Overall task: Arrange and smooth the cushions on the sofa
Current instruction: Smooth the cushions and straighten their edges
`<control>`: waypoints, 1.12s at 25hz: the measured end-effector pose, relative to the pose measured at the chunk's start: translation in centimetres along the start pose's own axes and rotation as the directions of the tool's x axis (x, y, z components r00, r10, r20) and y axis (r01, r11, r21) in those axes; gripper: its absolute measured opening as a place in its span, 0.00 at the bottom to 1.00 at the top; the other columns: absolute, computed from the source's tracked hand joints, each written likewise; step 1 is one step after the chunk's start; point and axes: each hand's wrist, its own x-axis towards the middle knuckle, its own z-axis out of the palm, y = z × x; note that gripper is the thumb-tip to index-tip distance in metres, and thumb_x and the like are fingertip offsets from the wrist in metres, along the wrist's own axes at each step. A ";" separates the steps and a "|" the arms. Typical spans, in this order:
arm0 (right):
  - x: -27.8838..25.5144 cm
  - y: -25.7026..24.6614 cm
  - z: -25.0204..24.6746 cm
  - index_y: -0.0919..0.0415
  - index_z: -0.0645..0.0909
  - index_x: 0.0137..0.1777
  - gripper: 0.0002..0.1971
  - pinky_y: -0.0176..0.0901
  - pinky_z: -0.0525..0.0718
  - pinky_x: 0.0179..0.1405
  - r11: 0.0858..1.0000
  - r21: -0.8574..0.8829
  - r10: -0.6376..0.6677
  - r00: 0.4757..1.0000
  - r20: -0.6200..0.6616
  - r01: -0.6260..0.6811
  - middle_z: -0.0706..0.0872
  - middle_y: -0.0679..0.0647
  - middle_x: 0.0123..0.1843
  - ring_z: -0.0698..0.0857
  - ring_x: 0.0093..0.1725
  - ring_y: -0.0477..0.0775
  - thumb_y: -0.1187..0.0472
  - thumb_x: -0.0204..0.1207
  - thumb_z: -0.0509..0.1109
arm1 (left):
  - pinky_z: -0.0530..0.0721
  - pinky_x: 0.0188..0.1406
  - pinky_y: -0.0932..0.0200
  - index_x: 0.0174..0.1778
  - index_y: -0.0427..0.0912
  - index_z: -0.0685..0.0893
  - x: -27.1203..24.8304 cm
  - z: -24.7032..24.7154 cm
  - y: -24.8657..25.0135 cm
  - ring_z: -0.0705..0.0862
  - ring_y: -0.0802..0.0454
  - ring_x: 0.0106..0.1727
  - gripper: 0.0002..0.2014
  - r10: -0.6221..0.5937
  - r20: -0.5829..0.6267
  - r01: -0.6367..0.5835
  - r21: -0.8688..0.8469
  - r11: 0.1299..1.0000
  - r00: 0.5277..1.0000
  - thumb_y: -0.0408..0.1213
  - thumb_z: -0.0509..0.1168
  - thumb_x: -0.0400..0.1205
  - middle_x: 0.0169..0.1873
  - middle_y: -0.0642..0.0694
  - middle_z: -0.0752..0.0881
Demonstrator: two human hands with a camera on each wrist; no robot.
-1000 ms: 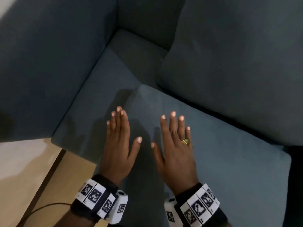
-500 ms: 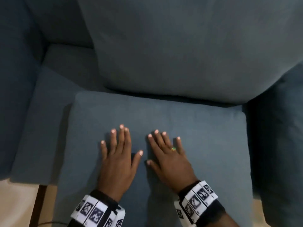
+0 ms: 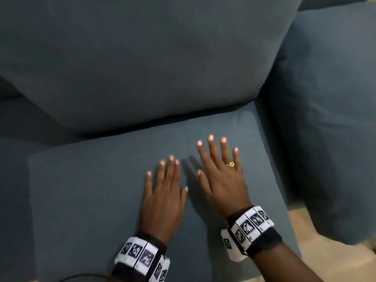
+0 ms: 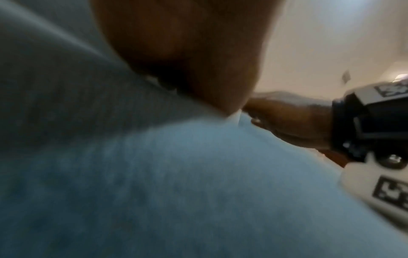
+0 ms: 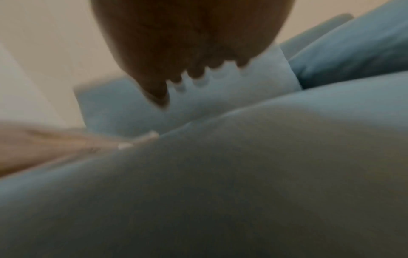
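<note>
**Smoothing pass drifts right across the seat**

Flat, palm down on the slate-blue fabric seat cushion (image 3: 91, 200): the left hand (image 3: 162, 200), fingers straight and close together, gripping nothing. Beside it, also uncurled and holding nothing, the right hand (image 3: 221, 180) with a gold ring (image 3: 231, 164), fingers fanned. Seems to hover just off the fabric, going by the shadow under it and the gap in the blurred right wrist view; contact not certain.

Compared with half a second ago: both hands now further toward the cushion's right side, and the right one reaching ahead of the left, close to the seam under the big slate-blue back cushion (image 3: 142, 68). Level with each other and mid-cushion before.

Lying square on the sofa base, that seat cushion, its rear edge tucked under the back cushion and its right edge just beside the slate-blue padded side cushion (image 3: 329, 139). No obvious creases left on its top.

Probably means the middle is done and the right rear corner comes next. Back and side cushions likely still to be patted.
</note>
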 end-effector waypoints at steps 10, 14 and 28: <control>-1.7 12.2 0.2 0.47 0.39 0.91 0.38 0.66 0.51 0.88 0.962 0.176 0.177 0.969 0.173 -0.207 0.33 0.47 0.89 0.41 0.91 0.55 0.41 0.88 0.55 | 0.55 0.85 0.31 0.88 0.36 0.59 5.7 2.7 10.9 0.56 0.41 0.89 0.36 0.218 0.161 -0.227 0.034 0.973 0.962 0.55 0.55 0.88 0.88 0.39 0.46; -1.5 15.7 -0.5 0.50 0.50 0.91 0.34 0.62 0.53 0.89 0.914 0.336 0.283 0.951 -0.122 -0.229 0.39 0.44 0.89 0.42 0.91 0.54 0.53 0.88 0.59 | 0.49 0.87 0.37 0.89 0.37 0.53 7.5 2.5 14.8 0.50 0.42 0.90 0.35 0.264 0.045 -0.266 0.034 0.963 0.963 0.51 0.53 0.89 0.89 0.42 0.47; -9.3 16.3 0.9 0.52 0.46 0.91 0.36 0.51 0.50 0.89 0.868 0.438 0.343 0.920 -0.190 -0.234 0.37 0.46 0.90 0.40 0.91 0.56 0.50 0.88 0.59 | 0.42 0.88 0.37 0.90 0.39 0.43 3.6 3.1 16.1 0.42 0.42 0.90 0.34 0.344 0.025 -0.345 0.051 0.937 0.938 0.53 0.44 0.91 0.88 0.44 0.36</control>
